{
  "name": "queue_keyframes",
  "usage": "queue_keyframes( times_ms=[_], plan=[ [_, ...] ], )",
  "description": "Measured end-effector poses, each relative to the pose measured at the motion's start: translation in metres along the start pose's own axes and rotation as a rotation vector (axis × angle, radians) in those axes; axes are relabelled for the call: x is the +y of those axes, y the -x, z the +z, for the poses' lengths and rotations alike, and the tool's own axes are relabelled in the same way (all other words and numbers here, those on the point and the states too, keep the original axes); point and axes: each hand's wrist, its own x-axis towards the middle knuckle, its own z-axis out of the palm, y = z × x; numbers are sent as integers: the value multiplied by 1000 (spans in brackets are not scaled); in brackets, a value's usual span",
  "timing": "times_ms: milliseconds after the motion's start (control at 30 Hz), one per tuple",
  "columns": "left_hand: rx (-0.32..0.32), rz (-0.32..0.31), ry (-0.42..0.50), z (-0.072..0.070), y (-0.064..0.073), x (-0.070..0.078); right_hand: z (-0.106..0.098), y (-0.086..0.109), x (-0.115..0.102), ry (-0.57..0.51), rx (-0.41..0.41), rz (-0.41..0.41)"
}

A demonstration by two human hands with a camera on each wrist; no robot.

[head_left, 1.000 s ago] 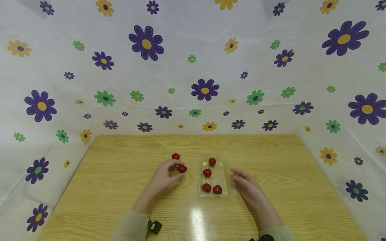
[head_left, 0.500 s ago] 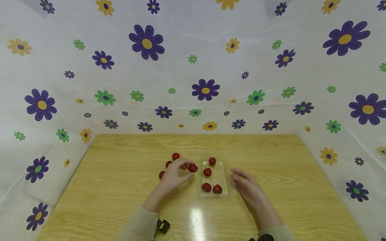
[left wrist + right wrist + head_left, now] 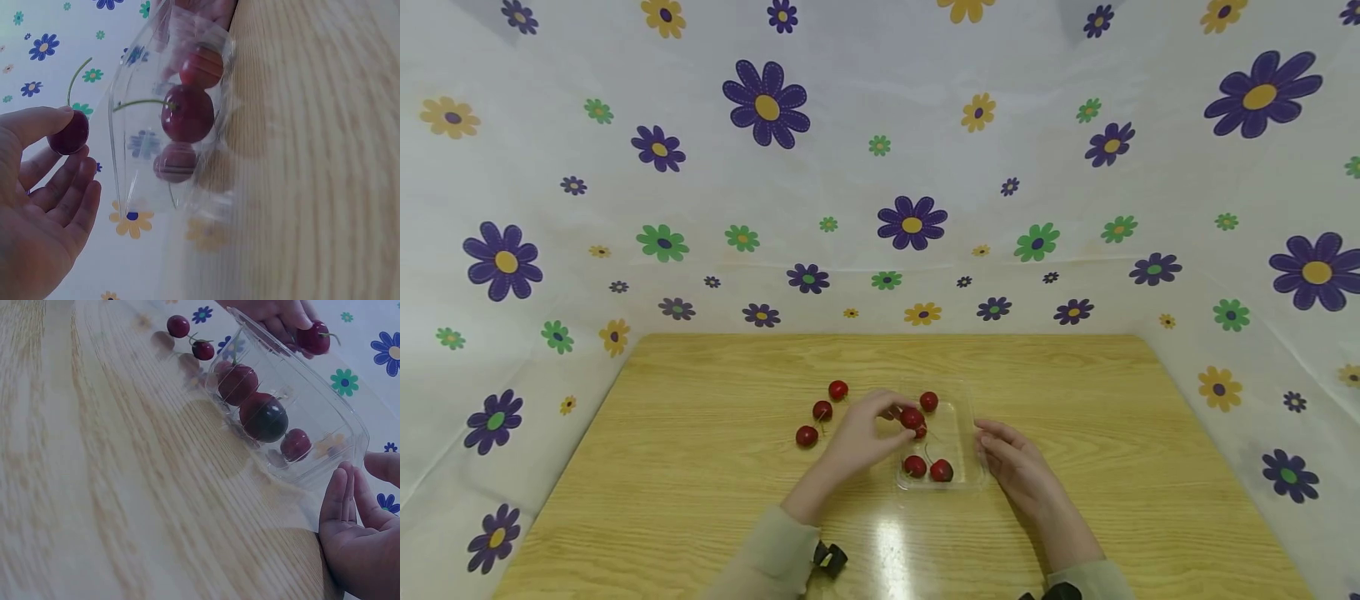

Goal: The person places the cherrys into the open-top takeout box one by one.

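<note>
My left hand [image 3: 872, 437] pinches a red cherry [image 3: 912, 417] between thumb and fingertips, above the left part of a clear plastic container [image 3: 951, 486]. The held cherry [image 3: 70, 132] has a curved green stem in the left wrist view. Several cherries lie in the container, among them a pair [image 3: 941, 471] near its front wall. At the container's right side rests my right hand [image 3: 1022, 471], its fingers touching the outer wall. In the right wrist view those fingers [image 3: 337, 497] are fairly straight, and the thumb is close to the rim.
Left of the container, three loose cherries [image 3: 822, 411] lie in a slanting row on the wooden table [image 3: 700, 467]. A white cloth [image 3: 842, 183] with printed flowers surrounds the table at the back and sides.
My left hand has carried the cherry rightward from beside the loose cherries to over the container. The three cherries on the table are now uncovered. My right hand stays in place.
</note>
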Motion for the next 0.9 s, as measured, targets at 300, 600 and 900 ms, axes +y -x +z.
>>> queue_keyframes(
  times_ms=[300, 600, 900],
  plan=[
    [-70, 45, 4, 14, -5, 9, 1, 0, 0, 2, 3, 6],
    [-121, 26, -46, 24, -4, 9, 1, 0, 0, 8, -2, -3],
    [-157, 97, -233, 28, -3, 11, 0, 0, 1, 4, -34, -35]
  ],
)
